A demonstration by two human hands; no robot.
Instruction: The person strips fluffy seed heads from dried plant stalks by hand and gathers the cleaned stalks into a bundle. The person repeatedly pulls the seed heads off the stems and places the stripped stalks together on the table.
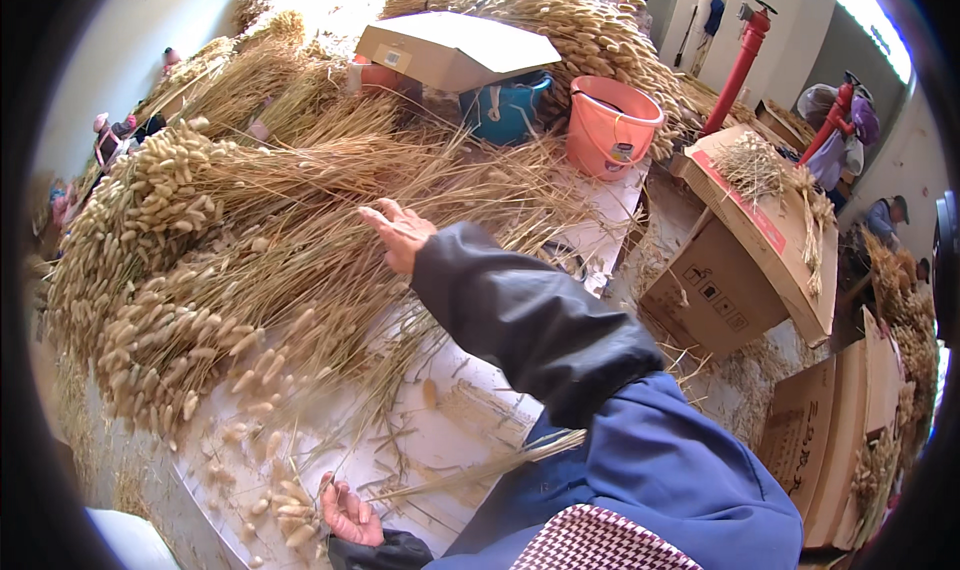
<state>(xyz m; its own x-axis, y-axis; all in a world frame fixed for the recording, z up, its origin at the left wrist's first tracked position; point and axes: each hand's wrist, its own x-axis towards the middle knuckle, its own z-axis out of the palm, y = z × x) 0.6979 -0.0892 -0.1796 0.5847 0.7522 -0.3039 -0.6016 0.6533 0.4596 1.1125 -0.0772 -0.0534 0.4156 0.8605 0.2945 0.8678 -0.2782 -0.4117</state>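
My right hand (398,234) reaches out over a large heap of dried bunny-tail grass (300,240), its fingers spread and nothing seen in them. Fluffy pale heads (150,260) crowd the heap's left side, and long straw-coloured stems run to the right. Low in front of me, my left hand (352,511) is curled round a small bunch of the same grass. Its heads (293,510) stick out to the left, and its stems (490,470) trail right toward my lap. Exactly how the fingers grip the stems is partly hidden.
A white board (460,370) with loose bits lies under the grass. Behind are a pink bucket (612,130), a blue bucket (505,110) and a flat carton (455,48). Cardboard boxes (715,285) stand at right, near red pipes (738,70). Another person (885,220) is far right.
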